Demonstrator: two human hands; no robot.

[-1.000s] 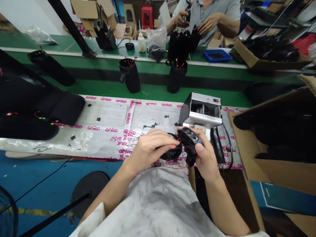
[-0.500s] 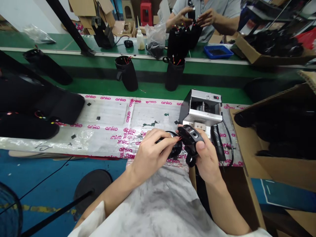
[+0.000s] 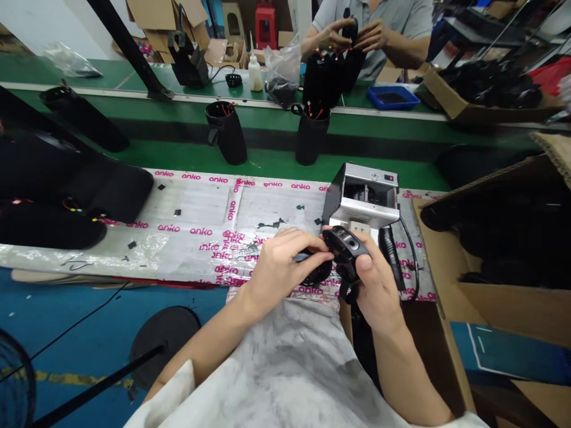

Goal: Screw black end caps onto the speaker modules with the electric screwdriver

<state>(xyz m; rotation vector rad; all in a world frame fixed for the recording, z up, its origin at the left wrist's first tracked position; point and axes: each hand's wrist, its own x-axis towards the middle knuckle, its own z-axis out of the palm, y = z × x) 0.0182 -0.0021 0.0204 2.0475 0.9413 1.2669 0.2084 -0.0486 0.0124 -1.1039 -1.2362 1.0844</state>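
Note:
My left hand grips a round black part at the near edge of the taped work surface. My right hand holds a black oval cap with buttons, its thumb on top. The two black pieces touch, and thin red wires run between them. A small silver machine stands just behind my hands, with a black cable beside it.
Two black cylinders with red wires stand on the green conveyor. Black fabric-covered bodies lie at left. A cardboard box of black parts is at right. Across the belt a person's hands work on a black cylinder.
My left hand has curled tighter over the round black part and pressed it against the cap. The person opposite has lifted a black piece up between both hands.

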